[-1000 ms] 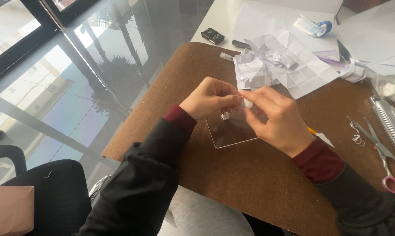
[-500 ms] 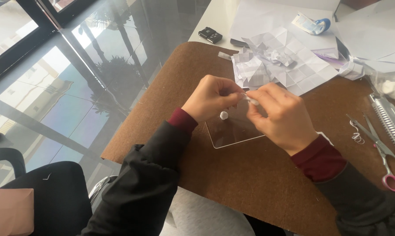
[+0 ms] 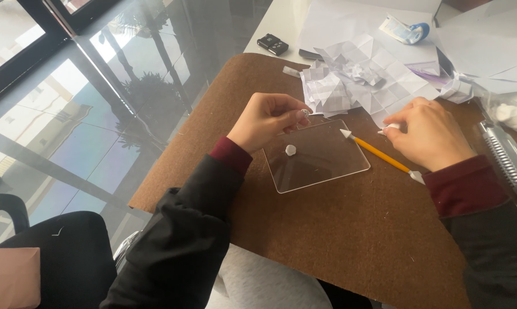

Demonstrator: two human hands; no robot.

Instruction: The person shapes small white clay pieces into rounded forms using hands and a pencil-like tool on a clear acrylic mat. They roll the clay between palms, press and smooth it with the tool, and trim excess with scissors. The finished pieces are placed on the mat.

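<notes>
Brown board point(image 3: 338, 240) bears clear plate point(image 3: 321, 157); left hand point(image 3: 267, 117) pinches white bead point(image 3: 305, 113).

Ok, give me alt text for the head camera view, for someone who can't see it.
A person's left hand pinches a tiny white piece over a clear plate on a brown board, while the right hand touches a small white bit beside a yellow tool. Another small white piece sits on the plate; crumpled paper lies behind.

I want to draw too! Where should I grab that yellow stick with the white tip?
Probably the bare yellow shaft in the middle of the yellow stick, pinched from above. It lies flat, slanting across the clear plate's corner, white tip up-left, middle uncovered.
</notes>
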